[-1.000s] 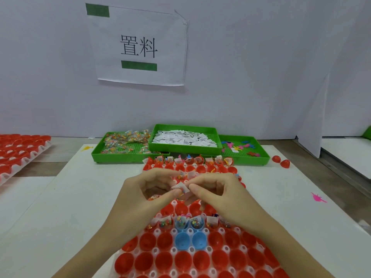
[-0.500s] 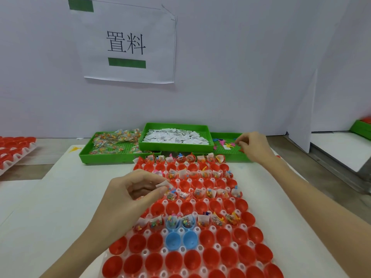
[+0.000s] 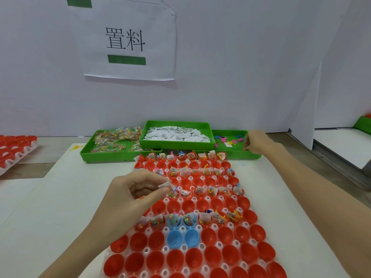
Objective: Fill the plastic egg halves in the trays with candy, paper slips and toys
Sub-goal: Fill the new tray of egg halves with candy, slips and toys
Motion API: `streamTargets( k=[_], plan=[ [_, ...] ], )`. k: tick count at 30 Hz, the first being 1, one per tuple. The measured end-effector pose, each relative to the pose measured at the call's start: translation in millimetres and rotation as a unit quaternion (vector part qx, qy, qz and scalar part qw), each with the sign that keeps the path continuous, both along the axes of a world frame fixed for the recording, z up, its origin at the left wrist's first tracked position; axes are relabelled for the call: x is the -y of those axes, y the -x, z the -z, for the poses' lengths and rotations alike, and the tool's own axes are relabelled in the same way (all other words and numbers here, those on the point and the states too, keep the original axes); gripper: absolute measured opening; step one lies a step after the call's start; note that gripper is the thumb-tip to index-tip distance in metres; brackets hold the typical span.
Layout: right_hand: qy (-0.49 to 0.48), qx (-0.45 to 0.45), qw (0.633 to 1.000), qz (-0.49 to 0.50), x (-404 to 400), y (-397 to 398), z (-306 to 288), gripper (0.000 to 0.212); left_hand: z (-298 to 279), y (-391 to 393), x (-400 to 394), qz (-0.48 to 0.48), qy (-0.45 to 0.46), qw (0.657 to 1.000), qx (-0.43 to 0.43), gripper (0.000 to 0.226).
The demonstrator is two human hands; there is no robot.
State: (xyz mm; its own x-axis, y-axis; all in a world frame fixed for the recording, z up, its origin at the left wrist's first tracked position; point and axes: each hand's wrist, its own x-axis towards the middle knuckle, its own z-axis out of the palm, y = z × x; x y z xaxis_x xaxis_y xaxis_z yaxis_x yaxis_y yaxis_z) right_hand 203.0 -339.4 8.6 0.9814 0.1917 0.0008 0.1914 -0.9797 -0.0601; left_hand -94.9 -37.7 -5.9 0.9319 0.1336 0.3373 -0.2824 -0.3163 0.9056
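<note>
Left hand [image 3: 134, 191] pinches a paper slip [image 3: 165, 185] over the egg tray [image 3: 200, 217] at centre. Right hand [image 3: 253, 141], at 1 o'clock, has fingers curled in the toy bin [image 3: 230, 144]; can't tell if it's got one. The slip could flutter into an already filled half. The raised slip bin [image 3: 176, 137] at 12 crowds that reach.

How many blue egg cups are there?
4. Two filled blue halves sit side by side in the egg tray, and two empty ones sit just in front. The left hand may hide more.
</note>
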Motion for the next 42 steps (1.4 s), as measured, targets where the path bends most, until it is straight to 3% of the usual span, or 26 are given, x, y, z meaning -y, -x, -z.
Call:
streamTargets(
  k=[8, 13, 16, 22, 25, 34, 42],
  plan=[
    [0.013, -0.052, 0.998, 0.013, -0.1, -10.3, -6.8, 0.031, 0.0, -0.2, 1.1, 0.003, -0.006, 1.000, -0.004, 0.016],
    [-0.078, -0.061, 0.995, 0.006, 2.9, -14.0, -2.2, 0.031, -1.2, -0.1, -0.5, 0.008, -0.010, 1.000, -0.002, 0.017],
    [-0.159, -0.029, 0.987, 0.010, 3.9, -11.4, 2.1, 0.020, -2.4, 0.6, -1.2, 0.012, -0.011, 1.000, 0.008, 0.018],
    [-0.385, 0.085, 0.918, -0.040, -9.9, 38.3, -3.1, 0.009, -2.9, 2.7, 2.5, 0.015, -0.038, 0.999, 0.037, 0.021],
    [-0.451, 0.061, 0.886, -0.088, -23.5, 82.1, -5.2, 0.012, -2.3, 3.9, 5.7, 0.013, -0.050, 0.997, 0.054, 0.021],
    [-0.522, -0.066, 0.813, -0.249, -54.4, 220.4, -1.0, 0.010, -2.2, 14.6, 30.2, 0.031, -0.050, 0.995, 0.083, 0.053],
    [-0.503, -0.113, 0.807, -0.289, -55.6, 237.1, -3.9, 0.009, -2.4, 20.6, 48.0, -0.004, -0.094, 0.990, 0.109, 0.060]
  ],
)
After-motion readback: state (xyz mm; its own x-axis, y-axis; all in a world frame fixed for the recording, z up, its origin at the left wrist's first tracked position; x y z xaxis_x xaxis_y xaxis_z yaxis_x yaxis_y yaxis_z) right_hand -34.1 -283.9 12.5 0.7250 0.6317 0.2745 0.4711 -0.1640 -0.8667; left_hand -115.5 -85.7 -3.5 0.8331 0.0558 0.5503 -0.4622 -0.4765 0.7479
